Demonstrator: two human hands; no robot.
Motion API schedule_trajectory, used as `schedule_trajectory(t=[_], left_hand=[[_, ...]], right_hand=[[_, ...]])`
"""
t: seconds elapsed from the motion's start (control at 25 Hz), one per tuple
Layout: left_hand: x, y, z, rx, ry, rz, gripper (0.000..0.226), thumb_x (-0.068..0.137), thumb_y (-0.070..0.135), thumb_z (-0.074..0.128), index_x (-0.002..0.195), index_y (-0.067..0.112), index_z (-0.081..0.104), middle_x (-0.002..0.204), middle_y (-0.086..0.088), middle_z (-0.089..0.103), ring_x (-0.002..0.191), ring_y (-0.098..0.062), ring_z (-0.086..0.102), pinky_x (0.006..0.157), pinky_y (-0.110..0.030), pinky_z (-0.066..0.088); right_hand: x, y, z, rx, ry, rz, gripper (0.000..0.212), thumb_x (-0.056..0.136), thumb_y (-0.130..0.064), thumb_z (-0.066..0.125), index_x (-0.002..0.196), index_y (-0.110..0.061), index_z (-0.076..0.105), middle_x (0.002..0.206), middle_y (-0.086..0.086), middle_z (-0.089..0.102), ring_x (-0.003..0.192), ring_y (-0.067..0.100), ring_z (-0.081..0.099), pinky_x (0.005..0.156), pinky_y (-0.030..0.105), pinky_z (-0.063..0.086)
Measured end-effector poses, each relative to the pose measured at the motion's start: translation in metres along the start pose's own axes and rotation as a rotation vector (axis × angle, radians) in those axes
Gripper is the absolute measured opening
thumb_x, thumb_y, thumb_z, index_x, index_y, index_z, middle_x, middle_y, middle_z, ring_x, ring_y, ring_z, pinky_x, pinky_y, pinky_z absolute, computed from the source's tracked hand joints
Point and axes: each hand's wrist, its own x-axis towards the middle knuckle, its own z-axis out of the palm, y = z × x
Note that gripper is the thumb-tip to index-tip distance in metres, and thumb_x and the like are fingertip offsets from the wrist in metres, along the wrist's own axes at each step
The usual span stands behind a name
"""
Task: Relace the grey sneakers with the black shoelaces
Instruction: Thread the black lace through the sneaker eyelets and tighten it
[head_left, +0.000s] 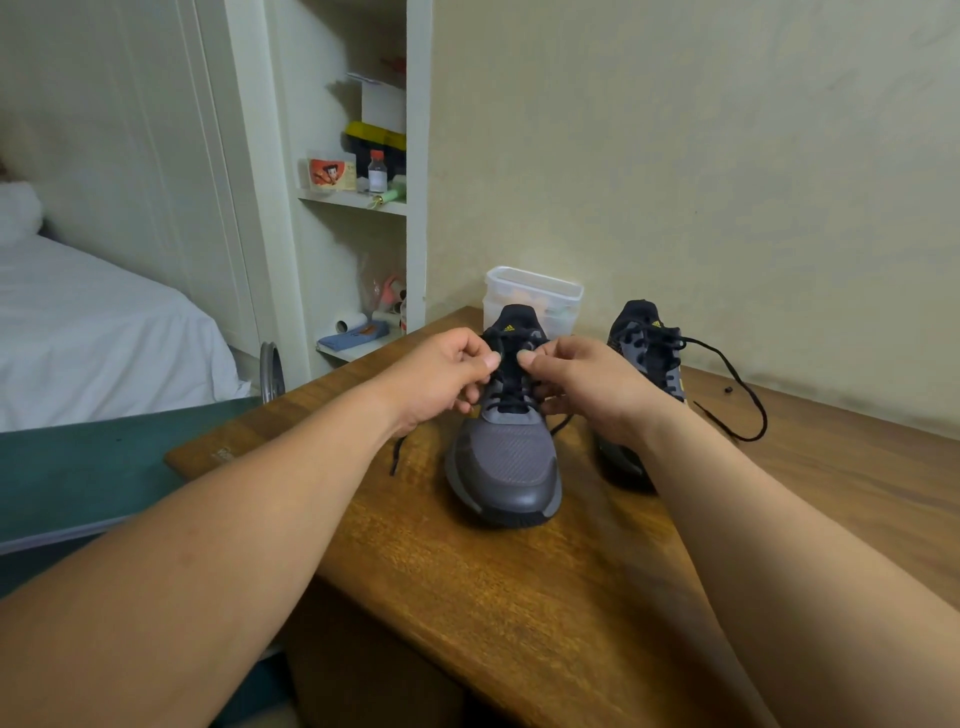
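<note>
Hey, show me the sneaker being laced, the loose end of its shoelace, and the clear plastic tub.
sneaker being laced (506, 462), head view, on its grey toe.
shoelace (397, 457), head view, on the loose end left of the sneaker.
clear plastic tub (550, 301), head view, on its front wall.

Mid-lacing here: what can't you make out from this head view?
1. Near sneaker, upper eyelets: hidden by the left hand and right hand, head view.
2. Far sneaker, toe: behind the right forearm.
3. Small black bit on the table: too small to identify.
</note>
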Motion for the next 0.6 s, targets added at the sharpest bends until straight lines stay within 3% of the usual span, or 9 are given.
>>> schedule_trajectory(t=[0.2,0.4,0.52,0.6], left_hand=[[-0.002,-0.008,0.007,0.001,0.062,0.106,0.009,0.105,0.019,0.063,0.097,0.021,0.063,0.085,0.006,0.064,0.076,-0.007,0.057,0.072,-0.028,0.046],[0.000,-0.023,0.016,-0.028,0.140,0.185,0.018,0.109,0.023,0.054,0.093,0.028,0.059,0.082,0.006,0.058,0.077,-0.012,0.055,0.066,-0.026,0.045],[-0.002,-0.024,0.023,-0.060,0.163,0.229,0.023,0.110,0.024,0.052,0.092,0.035,0.059,0.080,0.008,0.060,0.073,-0.005,0.057,0.061,-0.018,0.046],[-0.003,-0.024,0.023,-0.109,0.147,0.238,0.016,0.109,0.018,0.055,0.098,0.027,0.060,0.077,0.011,0.061,0.070,-0.001,0.058,0.059,-0.015,0.047]], right_hand=[[-0.003,0.008,0.002,-0.025,0.086,-0.110,0.020,0.104,-0.021,0.063,0.102,-0.002,0.069,0.090,0.007,0.071,0.083,0.017,0.065,0.078,0.034,0.055],[0.002,0.017,0.014,-0.220,0.200,-0.183,0.029,0.109,-0.032,0.053,0.104,-0.007,0.066,0.099,0.012,0.075,0.090,0.029,0.069,0.089,0.051,0.054],[0.000,0.016,0.012,-0.313,0.229,-0.241,0.027,0.109,-0.033,0.053,0.103,-0.009,0.064,0.097,0.011,0.073,0.088,0.023,0.067,0.084,0.043,0.054],[-0.001,0.017,0.008,-0.247,0.173,-0.243,0.022,0.107,-0.030,0.059,0.104,-0.009,0.065,0.097,0.012,0.073,0.083,0.018,0.065,0.082,0.040,0.055]])
